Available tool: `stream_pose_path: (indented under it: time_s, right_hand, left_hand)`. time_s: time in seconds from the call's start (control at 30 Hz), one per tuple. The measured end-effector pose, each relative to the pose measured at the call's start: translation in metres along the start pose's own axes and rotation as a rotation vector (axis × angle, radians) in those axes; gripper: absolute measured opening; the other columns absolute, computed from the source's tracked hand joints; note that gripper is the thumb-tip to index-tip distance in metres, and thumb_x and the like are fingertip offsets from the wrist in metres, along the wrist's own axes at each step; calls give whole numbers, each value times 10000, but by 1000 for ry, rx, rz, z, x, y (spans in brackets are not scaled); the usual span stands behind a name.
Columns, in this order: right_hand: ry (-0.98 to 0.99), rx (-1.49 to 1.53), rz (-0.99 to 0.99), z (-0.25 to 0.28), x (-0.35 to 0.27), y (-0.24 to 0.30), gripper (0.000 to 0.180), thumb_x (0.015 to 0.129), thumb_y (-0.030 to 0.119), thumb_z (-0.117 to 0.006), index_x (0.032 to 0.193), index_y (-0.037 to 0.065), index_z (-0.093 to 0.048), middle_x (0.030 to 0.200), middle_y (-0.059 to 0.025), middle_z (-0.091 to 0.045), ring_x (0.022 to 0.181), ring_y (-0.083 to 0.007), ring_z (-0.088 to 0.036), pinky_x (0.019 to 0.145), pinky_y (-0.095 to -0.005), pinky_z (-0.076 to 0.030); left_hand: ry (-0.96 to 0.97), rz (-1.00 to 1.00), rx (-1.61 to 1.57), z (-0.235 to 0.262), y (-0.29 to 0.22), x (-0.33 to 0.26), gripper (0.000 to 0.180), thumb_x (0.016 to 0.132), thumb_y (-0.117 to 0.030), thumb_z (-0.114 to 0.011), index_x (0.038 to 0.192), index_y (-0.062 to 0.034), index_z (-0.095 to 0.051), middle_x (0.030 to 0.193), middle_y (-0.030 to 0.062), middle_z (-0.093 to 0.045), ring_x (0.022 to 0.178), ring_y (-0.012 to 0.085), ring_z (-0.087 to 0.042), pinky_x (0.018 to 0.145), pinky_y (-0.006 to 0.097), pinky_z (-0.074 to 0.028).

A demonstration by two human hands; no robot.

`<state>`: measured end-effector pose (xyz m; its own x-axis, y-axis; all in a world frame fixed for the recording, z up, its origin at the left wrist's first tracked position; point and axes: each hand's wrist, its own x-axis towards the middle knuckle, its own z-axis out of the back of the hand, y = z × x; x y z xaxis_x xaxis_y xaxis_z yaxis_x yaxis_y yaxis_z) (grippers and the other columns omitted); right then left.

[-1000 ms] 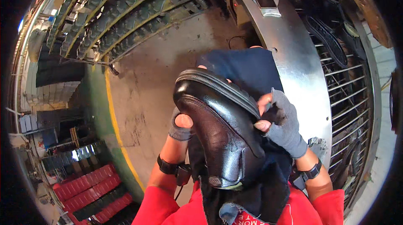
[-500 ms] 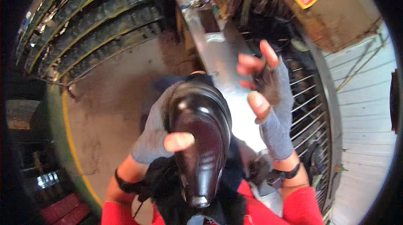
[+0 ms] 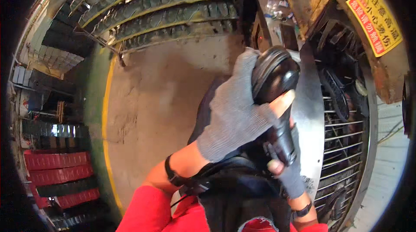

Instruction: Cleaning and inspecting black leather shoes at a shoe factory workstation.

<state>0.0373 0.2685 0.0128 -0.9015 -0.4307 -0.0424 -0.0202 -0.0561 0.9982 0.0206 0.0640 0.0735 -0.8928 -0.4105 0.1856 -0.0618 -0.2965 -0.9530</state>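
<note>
A glossy black shoe [image 3: 284,76] is held upright in front of me, right of the middle. My left hand [image 3: 236,108], in a grey fingerless glove, is closed round its upper part, the thumb lying across the front. My right hand [image 3: 291,176], gloved the same way, grips the lower, narrower end from the right. Its thumb tip shows at the shoe's lower edge, while most of its other fingers are hidden behind the shoe. Dark cloth covers my lap below.
At my right, a metal rack [image 3: 342,145] with bars carries dark shoes [image 3: 336,91], beside a shiny metal surface [image 3: 310,132]. A yellow warning sign [image 3: 375,17] hangs above. Tiered racks [image 3: 173,7] hold rows of dark shoes behind. Red crates [image 3: 60,175] are stacked at left.
My right hand, free and raised half a second ago, now grips the shoe's lower end. The shoe has moved right with my left hand. The view has swung left.
</note>
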Motion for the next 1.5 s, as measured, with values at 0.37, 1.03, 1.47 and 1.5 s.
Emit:
stream_pose_path:
  time_s: [0.37, 1.03, 1.47, 1.5]
  right_hand:
    - [-148, 558, -728, 99, -9, -41, 1042, 684, 437, -765, 1506, -127, -463, 1423, -326, -617, 1200, -438, -687, 1131, -520, -530]
    - [148, 46, -169, -10, 84, -58, 618, 995, 46, -719, 1557, -51, -479, 1392, -120, -638, 1310, -172, -579, 1107, -317, -474]
    - [361, -464, 11, 6, 125, -21, 417, 917, 235, -808, 1257, 4, -741, 1098, -127, -734, 1083, -250, -675, 974, -376, -522]
    - [383, -350, -100, 9, 113, -6, 434, 899, 234, -828, 1260, 10, -739, 1127, -129, -729, 1108, -263, -672, 1012, -387, -515]
  left_hand:
    - [415, 209, 207, -3, 49, -87, 1016, 901, -191, -787, 1677, -12, -157, 1458, 338, -577, 1299, 488, -626, 1032, 453, -554]
    - [823, -674, 540, 65, 134, -67, 478, 848, -156, -701, 1313, -260, -729, 1561, 19, -568, 1472, 376, -489, 1201, 522, -452]
    - [321, -58, 379, 31, 122, -14, 786, 759, -391, -920, 1395, -46, -615, 1332, 199, -576, 1290, 402, -565, 1091, 439, -485]
    - [313, -109, 370, 35, 118, -27, 788, 753, -427, -920, 1385, -59, -627, 1318, 192, -580, 1267, 402, -576, 1077, 445, -492]
